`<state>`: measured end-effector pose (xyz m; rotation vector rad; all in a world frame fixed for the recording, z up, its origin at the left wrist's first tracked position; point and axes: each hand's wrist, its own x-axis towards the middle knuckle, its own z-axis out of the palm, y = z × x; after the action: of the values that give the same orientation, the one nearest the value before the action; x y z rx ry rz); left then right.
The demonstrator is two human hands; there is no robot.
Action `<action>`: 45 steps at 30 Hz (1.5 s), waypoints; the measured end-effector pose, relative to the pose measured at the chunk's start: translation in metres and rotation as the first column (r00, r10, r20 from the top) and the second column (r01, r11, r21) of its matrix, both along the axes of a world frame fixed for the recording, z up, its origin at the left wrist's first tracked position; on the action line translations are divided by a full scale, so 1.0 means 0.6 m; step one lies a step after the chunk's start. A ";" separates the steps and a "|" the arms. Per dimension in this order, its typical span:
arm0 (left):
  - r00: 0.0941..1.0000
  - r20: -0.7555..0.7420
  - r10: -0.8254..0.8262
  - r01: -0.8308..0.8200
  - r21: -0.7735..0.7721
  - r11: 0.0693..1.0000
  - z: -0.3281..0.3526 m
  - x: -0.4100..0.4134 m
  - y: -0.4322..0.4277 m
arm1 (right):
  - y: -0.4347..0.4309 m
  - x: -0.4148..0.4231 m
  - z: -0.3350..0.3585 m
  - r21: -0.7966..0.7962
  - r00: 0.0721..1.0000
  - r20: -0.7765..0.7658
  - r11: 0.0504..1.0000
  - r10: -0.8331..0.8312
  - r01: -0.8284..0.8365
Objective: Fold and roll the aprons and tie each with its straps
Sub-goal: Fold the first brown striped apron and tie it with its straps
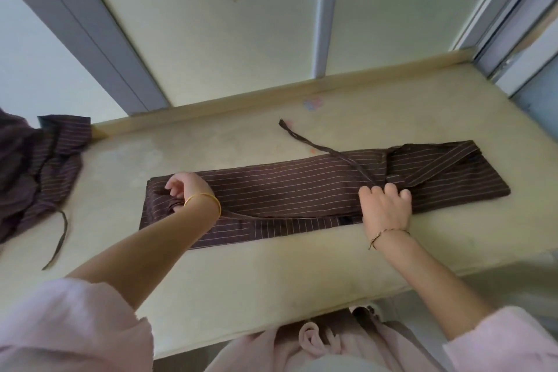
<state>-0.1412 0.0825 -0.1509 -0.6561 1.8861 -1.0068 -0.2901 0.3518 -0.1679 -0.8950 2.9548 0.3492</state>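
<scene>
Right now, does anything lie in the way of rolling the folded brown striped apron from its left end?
Yes. Its thin brown strap crosses the folded brown striped apron diagonally near the right hand, which rests on the cloth. The left hand holds the left end.
</scene>
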 end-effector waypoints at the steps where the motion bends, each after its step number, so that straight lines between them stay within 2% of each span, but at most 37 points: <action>1: 0.998 -0.036 -0.056 0.055 -0.011 0.998 -0.002 0.000 0.007 | -0.002 -0.001 0.003 0.009 1.000 0.008 1.000 -0.020 0.020; 3: 0.971 -0.121 -0.206 0.210 0.018 0.978 -0.004 0.004 0.024 | -0.005 -0.001 0.005 0.032 0.999 0.026 0.998 -0.047 0.046; 6: 0.869 -0.206 -0.449 0.463 0.024 0.886 0.009 0.018 0.034 | -0.010 -0.002 0.006 0.065 0.995 0.064 0.995 -0.081 0.077; 9: 0.838 -0.232 -0.495 0.506 -0.013 0.862 0.024 0.046 0.011 | -0.014 -0.004 0.004 0.079 0.989 0.088 0.991 -0.118 0.111; 11: 0.876 -0.222 -0.428 0.446 0.034 0.895 0.030 0.071 0.001 | -0.014 0.000 0.001 0.082 0.986 0.101 0.989 -0.132 0.124; 14: 0.958 -0.272 -0.096 0.170 0.261 0.950 0.006 0.102 0.003 | -0.014 0.001 0.003 0.076 0.984 0.112 0.989 -0.139 0.131; 17: 0.931 -0.234 0.280 -0.179 0.376 0.909 -0.005 0.109 0.021 | -0.010 -0.001 0.008 0.055 0.984 0.140 0.993 -0.107 0.100; 19: 0.914 -0.217 0.342 -0.229 0.419 0.879 0.002 0.076 0.049 | 0.003 -0.001 0.017 0.041 0.983 0.160 0.996 -0.086 0.081; 20: 0.920 -0.235 0.312 -0.183 0.448 0.875 0.008 0.056 0.062 | 0.003 0.001 0.020 0.026 0.984 0.165 0.998 -0.063 0.059; 22: 0.875 -0.425 0.233 0.032 0.530 0.847 0.016 -0.007 0.109 | 0.016 -0.005 0.029 0.017 0.986 0.158 0.999 -0.047 0.045; 24: 0.761 -0.605 0.233 0.265 0.619 0.740 0.018 -0.069 0.161 | 0.025 -0.009 0.040 0.022 0.987 0.150 0.999 -0.049 0.046; 25: 0.715 -0.645 0.268 0.348 0.661 0.665 0.019 -0.100 0.194 | 0.035 -0.013 0.043 0.040 0.987 0.152 0.998 -0.046 0.041; 27: 0.697 -0.646 0.312 0.420 0.720 0.553 0.012 -0.150 0.256 | 0.056 -0.018 0.049 0.070 0.985 0.166 0.997 -0.054 0.043; 29: 0.715 -0.632 0.299 0.445 0.741 0.504 0.003 -0.188 0.308 | 0.086 -0.018 0.052 0.109 0.976 0.200 0.992 -0.081 0.060; 32: 0.751 -0.622 0.222 0.435 0.718 0.543 -0.012 -0.202 0.327 | 0.118 -0.002 0.059 0.184 0.948 0.300 0.982 -0.105 0.051; 34: 0.775 -0.608 0.174 0.424 0.704 0.570 -0.020 -0.204 0.328 | 0.147 0.009 0.059 0.281 0.898 0.419 0.959 -0.138 0.016; 37: 0.775 -0.615 0.145 0.439 0.689 0.576 -0.029 -0.203 0.336 | 0.190 0.034 0.055 0.420 0.775 0.613 0.893 -0.150 -0.159; 40: 0.749 -0.628 0.209 0.442 0.710 0.548 -0.033 -0.199 0.342 | 0.212 0.049 0.059 0.469 0.687 0.708 0.836 -0.163 -0.285; 42: 0.735 -0.617 0.283 0.436 0.749 0.499 -0.038 -0.192 0.343 | 0.214 0.052 0.063 0.521 0.609 0.748 0.802 -0.264 -0.292; 44: 0.680 -0.561 0.472 0.422 0.826 0.375 -0.036 -0.177 0.345 | 0.205 0.052 0.071 0.540 0.541 0.765 0.806 -0.350 -0.242; 45: 0.617 -0.512 0.598 0.424 0.856 0.295 -0.034 -0.169 0.344 | 0.195 0.052 0.075 0.517 0.554 0.768 0.821 -0.321 -0.240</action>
<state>-0.2429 0.2889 -0.1712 -0.4164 2.6600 0.9054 -0.2591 0.4689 -0.1227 -0.6238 1.7846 0.5682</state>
